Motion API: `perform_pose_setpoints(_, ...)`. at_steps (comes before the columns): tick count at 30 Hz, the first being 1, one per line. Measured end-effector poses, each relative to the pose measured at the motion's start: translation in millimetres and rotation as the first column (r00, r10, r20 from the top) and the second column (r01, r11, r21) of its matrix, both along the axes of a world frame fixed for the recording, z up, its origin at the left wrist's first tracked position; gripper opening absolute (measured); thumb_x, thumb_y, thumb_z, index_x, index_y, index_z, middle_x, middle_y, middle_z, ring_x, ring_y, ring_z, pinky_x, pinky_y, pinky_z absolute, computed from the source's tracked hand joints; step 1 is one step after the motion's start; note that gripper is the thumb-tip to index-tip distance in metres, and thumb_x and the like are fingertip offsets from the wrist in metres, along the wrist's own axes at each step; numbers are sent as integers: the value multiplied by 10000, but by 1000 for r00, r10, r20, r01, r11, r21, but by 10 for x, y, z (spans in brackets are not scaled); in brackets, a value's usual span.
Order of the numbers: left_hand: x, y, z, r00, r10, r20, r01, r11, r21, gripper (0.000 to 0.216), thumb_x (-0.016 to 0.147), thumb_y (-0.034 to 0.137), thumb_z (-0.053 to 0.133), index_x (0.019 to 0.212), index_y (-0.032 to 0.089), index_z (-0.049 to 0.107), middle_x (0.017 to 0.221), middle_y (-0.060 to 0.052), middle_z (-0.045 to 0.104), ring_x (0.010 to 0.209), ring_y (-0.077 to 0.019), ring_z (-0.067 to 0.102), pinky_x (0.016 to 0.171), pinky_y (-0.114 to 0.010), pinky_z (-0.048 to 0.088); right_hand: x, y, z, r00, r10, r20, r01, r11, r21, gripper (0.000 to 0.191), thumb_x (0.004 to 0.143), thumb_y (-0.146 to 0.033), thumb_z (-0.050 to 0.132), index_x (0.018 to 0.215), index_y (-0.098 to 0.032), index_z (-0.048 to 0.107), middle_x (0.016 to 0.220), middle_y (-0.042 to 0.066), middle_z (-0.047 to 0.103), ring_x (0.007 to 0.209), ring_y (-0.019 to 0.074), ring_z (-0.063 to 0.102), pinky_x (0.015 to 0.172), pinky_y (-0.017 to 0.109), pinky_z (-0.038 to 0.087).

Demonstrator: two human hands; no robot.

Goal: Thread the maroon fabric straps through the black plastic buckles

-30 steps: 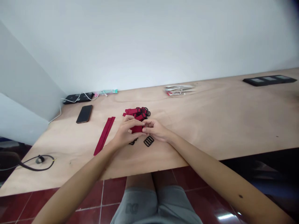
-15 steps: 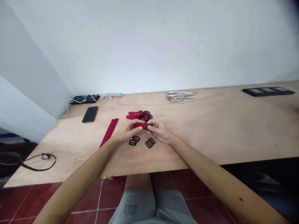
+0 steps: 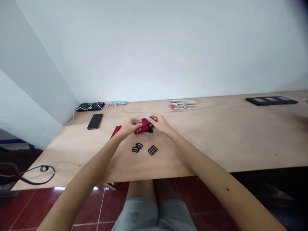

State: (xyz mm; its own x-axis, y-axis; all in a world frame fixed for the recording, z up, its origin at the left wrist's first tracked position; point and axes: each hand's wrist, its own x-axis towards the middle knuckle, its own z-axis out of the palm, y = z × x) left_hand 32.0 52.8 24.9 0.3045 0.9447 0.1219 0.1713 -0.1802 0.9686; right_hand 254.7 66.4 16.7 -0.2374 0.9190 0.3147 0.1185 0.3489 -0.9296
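Note:
My left hand (image 3: pixel 130 125) and my right hand (image 3: pixel 160 123) are both closed round a red strap with a black buckle (image 3: pixel 144 126), held over the pile of red straps on the wooden table (image 3: pixel 216 134). Only a corner of the loose red strips (image 3: pixel 116 130) shows left of my left hand. Nearer to me lie two black oval rings (image 3: pixel 137 148) and a black slide buckle (image 3: pixel 152 149), untouched.
A black phone (image 3: pixel 95 121) lies at the left. A power strip with white cables (image 3: pixel 90 106) sits by the wall. Plastic packets (image 3: pixel 184 104) lie at the back, a black tray (image 3: pixel 271 100) far right. A black cable (image 3: pixel 31 175) lies near the table's left front edge.
Both hands have moved away from me with the red strap, now over the strap pile. The camera has tilted, so the table sits lower in view.

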Motion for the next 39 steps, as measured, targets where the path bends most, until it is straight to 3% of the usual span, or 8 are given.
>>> perform_pose_setpoints(4, 90, 173, -140, 933, 145, -329, -80, 976, 203, 218, 851, 368, 793, 870, 160, 731, 792, -94, 773, 694, -215, 696, 698, -358, 581, -77, 185, -100, 961, -163, 225, 139, 983, 120, 301, 900, -477, 686, 788, -199, 716, 821, 74, 753, 821, 224, 643, 787, 327, 497)
perform_pose_setpoints(7, -1, 178, -135, 897, 217, -385, -106, 952, 288, 103, 828, 273, 757, 855, 176, 735, 915, -113, 792, 832, -252, 697, 854, -412, 571, -70, 208, -174, 927, -232, 294, 191, 968, 160, 261, 929, -437, 658, 818, -213, 734, 844, 81, 760, 878, 242, 644, 856, 344, 491)
perform_pose_setpoints(10, -325, 105, -49, 861, 262, -436, -122, 939, 323, 127, 858, 283, 691, 914, 182, 744, 964, -122, 794, 858, -270, 694, 860, -416, 558, 16, 168, -282, 907, -294, 300, 232, 946, 224, 246, 964, -402, 603, 934, -219, 764, 964, 92, 767, 948, 256, 658, 942, 382, 480)
perform_pose_setpoints(18, -1181, -306, -139, 498, 339, -798, -89, 935, 342, 326, 923, 417, 660, 1106, 152, 711, 1047, -176, 749, 1020, -346, 713, 892, -408, 543, 146, 47, -546, 946, -252, 205, 202, 950, 237, 268, 986, -410, 579, 1004, -200, 745, 1005, 94, 755, 930, 244, 656, 927, 398, 513)
perform_pose_setpoints(26, -1254, -401, -159, 501, 330, -800, -144, 943, 299, 250, 928, 269, 634, 1138, 143, 685, 1139, -163, 766, 1042, -300, 728, 929, -371, 555, 158, -169, -504, 955, -258, 145, 227, 953, 199, 284, 1004, -421, 555, 1092, -186, 688, 890, 50, 672, 818, 223, 627, 818, 373, 519)
perform_pose_setpoints(32, -1277, -421, -172, 512, 375, -773, -183, 927, 328, 284, 914, 222, 612, 1175, 138, 685, 1125, -171, 783, 1039, -319, 736, 912, -389, 560, 374, -744, -384, 928, 138, 347, -174, 982, 74, 301, 1033, -463, 602, 1139, -214, 734, 990, 62, 733, 831, 216, 649, 772, 352, 527)
perform_pose_setpoints(35, -1248, -445, -156, 506, 378, -775, -193, 926, 326, 339, 914, 202, 594, 1237, 140, 673, 1169, -177, 780, 1093, -324, 731, 946, -394, 554, 445, -931, -277, 874, 210, 438, -294, 946, 134, 378, 982, -434, 715, 1311, -248, 732, 1153, 92, 730, 1041, 256, 666, 957, 408, 538)
perform_pose_setpoints(39, -1197, -473, -104, 475, 374, -797, -209, 927, 311, 378, 932, 172, 539, 1286, 126, 662, 1207, -188, 781, 1116, -328, 732, 946, -390, 550, 443, -980, -184, 816, 258, 517, -380, 914, 145, 270, 968, -405, 757, 1192, -260, 795, 1189, 107, 712, 1197, 296, 633, 1073, 461, 507)
